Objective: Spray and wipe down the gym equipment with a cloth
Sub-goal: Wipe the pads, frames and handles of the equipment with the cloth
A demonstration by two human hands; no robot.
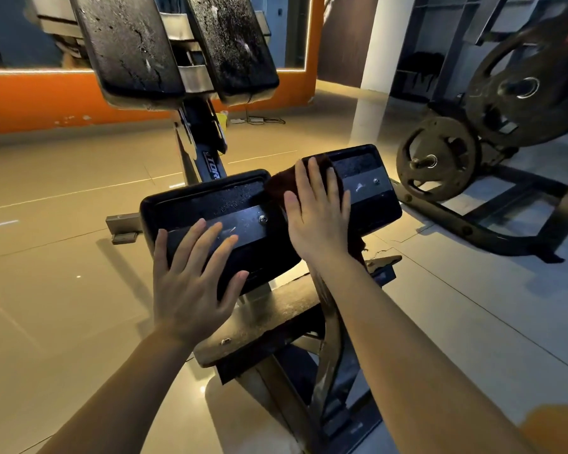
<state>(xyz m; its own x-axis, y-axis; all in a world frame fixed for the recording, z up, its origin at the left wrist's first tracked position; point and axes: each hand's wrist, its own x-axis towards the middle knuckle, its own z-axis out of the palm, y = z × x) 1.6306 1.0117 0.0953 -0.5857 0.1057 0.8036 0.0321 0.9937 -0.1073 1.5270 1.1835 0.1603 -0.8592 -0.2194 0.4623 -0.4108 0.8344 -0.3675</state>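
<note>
Taking the near left pad [207, 211] of the machine as the landmark, the left hand [191, 283] is laid on its lower half with fingers straight and spread, apparently steadying it. To the right of that pad, the dark cloth [281, 188] is draped over the gap toward the right pad [361, 185], and the right hand [318, 214] is pressed flat on it, fingers straight and close together, nothing being pinched. The step in hand is judged to be wiping; it would be done well if the cloth were kept flat under the palm and drawn across the whole right pad, round the bolted metal strip and over the rounded edges. Above and behind the landmark pad, two upper pads [177, 44] are seen beaded with droplets and are probably not yet wiped. Farther right, weight plates [440, 158] stand near the right pad, so less room is left there; open floor lies left of the landmark.
</note>
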